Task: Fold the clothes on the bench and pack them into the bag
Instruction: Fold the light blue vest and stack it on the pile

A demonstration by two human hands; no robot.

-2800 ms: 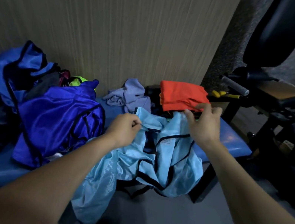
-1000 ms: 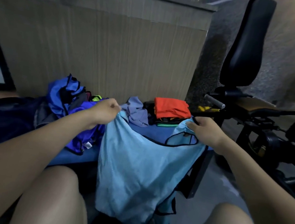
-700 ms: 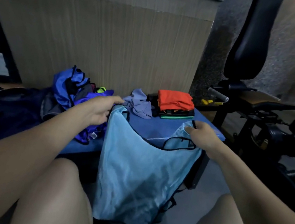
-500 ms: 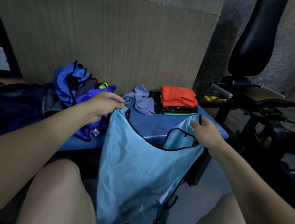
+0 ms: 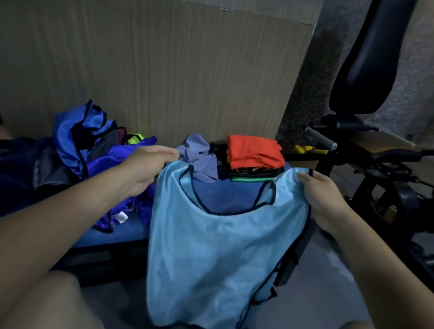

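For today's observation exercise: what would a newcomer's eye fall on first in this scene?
First, the light blue vest, held up by its shoulders in the middle, the left hand and right hand each gripping a strap. Behind it on the blue bench sits a folded orange garment atop a stack, with a crumpled royal blue heap to the left.

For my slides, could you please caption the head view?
Left hand and right hand hold a light-blue mesh bib by its shoulders before the blue padded bench.
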